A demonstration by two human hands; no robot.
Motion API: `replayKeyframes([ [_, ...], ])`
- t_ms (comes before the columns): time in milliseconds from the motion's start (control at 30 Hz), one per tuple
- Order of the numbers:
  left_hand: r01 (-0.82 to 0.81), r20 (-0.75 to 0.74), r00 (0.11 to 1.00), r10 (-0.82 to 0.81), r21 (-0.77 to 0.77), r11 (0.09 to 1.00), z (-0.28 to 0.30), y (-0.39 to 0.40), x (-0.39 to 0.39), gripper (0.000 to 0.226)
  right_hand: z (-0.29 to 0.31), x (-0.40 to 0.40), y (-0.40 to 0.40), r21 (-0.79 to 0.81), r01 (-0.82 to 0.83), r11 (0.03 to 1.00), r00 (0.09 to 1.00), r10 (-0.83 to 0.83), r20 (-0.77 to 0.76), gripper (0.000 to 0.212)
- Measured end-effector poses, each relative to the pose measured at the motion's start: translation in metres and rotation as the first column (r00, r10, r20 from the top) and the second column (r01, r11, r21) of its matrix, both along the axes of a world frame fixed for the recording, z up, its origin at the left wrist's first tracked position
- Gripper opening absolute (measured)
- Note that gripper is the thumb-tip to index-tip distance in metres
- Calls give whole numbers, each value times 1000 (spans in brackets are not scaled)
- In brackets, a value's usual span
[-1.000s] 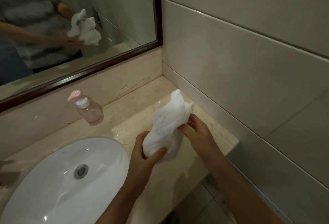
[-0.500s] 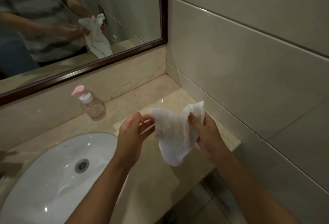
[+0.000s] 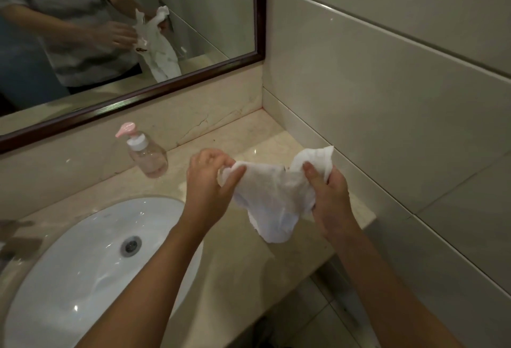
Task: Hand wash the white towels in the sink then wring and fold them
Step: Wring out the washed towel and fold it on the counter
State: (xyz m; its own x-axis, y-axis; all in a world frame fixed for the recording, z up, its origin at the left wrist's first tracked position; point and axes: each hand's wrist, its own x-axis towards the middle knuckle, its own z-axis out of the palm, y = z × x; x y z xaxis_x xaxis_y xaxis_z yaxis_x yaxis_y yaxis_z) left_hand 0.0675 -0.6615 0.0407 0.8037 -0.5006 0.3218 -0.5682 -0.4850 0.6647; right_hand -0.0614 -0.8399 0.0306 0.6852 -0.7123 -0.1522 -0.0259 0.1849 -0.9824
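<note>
Bare worktop (image 3: 243, 270) shows in the lower middle of the frame, between the sink (image 3: 91, 259) at lower left and the worktop's front edge at right. More bare worktop runs back toward the upper-middle corner. The soap bottle (image 3: 148, 158) stands upright near the back splash, left of centre, well apart from the left hand (image 3: 208, 186). The tiled wall (image 3: 387, 99) closes off the whole right side, just beside the right hand (image 3: 330, 204). The towel (image 3: 272, 198) hangs between both hands over the worktop's right end. The mirror frame (image 3: 132, 104) caps the back at upper left.
</note>
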Motion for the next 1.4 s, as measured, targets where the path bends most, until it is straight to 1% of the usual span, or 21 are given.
replayKeyframes([
  [67, -27, -37, 999, 24, -98, 995, 5, 5, 4, 18, 4, 0, -7, 54, 33, 998, 998, -36, 49, 31],
  [167, -123, -41, 992, 118, -135, 983, 10, 10, 10, 11, 12, -2, -6, 144, 18, 989, 991, -37, 131, 39],
  [233, -132, -193, 977, 87, -234, 963, 9, 9, 8, 6, 20, -4, 4, 226, -4, 974, 983, -38, 180, 37],
  [300, -204, -449, 894, 1, -406, 891, 8, 9, 6, 13, 25, -7, 19, 313, -29, 949, 969, -50, 242, 36],
  [367, -332, -664, 734, -143, -534, 778, 8, 8, 6, 23, 24, -11, 33, 379, -56, 924, 960, -54, 274, 41],
  [433, -443, -766, 611, -198, -539, 717, 8, 5, 7, 31, 17, -16, 47, 395, -69, 916, 971, -29, 236, 49],
  [467, -468, -791, 590, -162, -499, 729, 6, 5, 7, 31, 10, -17, 53, 377, -87, 922, 980, 11, 200, 54],
  [533, -449, -802, 586, -118, -442, 776, 2, 6, 7, 31, -5, -18, 62, 311, -143, 940, 988, 115, 106, 54],
  [600, -419, -817, 554, -162, -442, 793, 2, 8, 9, 32, -20, -15, 66, 277, -169, 946, 985, 170, 21, 46],
  [633, -403, -823, 525, -218, -465, 788, 6, 9, 11, 30, -25, -12, 65, 271, -177, 946, 982, 190, -21, 46],
  [700, -376, -815, 439, -377, -548, 747, 14, 12, 15, 21, -30, -3, 61, 235, -219, 947, 965, 246, -94, 64],
  [767, -424, -802, 321, -503, -597, 681, 20, 15, 19, 22, -28, 9, 59, 201, -304, 931, 941, 326, -86, 86],
  [833, -464, -797, 251, -550, -597, 654, 25, 18, 22, 26, -29, 19, 55, 215, -349, 912, 930, 365, -40, 78],
  [900, -449, -796, 224, -562, -596, 665, 30, 21, 23, 24, -33, 26, 50, 239, -365, 900, 927, 374, 8, 65],
  [967, -430, -808, 202, -554, -581, 690, 33, 25, 25, 29, -38, 29, 47, 206, -383, 900, 917, 397, -30, 86],
  [1033, -400, -816, 186, -548, -572, 716, 33, 30, 27, 34, -36, 33, 45, 116, -441, 890, 883, 453, -120, 108],
  [1100, -348, -802, 152, -578, -591, 728, 34, 31, 26, 37, -33, 38, 40, -5, -533, 846, 832, 523, -186, 116],
  [1200, -298, -754, 102, -648, -645, 704, 35, 30, 29, 40, -20, 50, 30, -88, -698, 710, 701, 654, -285, 108],
  [1333, -248, -708, 74, -702, -695, 675, 40, 30, 38, 43, -12, 69, 27, -248, -802, 544, 590, 655, -472, 104],
  [1367, -219, -709, 74, -702, -698, 682, 42, 29, 39, 42, -10, 74, 28, -288, -809, 512, 584, 645, -493, 95],
  [1400, -207, -726, 91, -681, -683, 700, 46, 27, 40, 41, -10, 80, 29, -317, -808, 497, 588, 638, -497, 75],
])
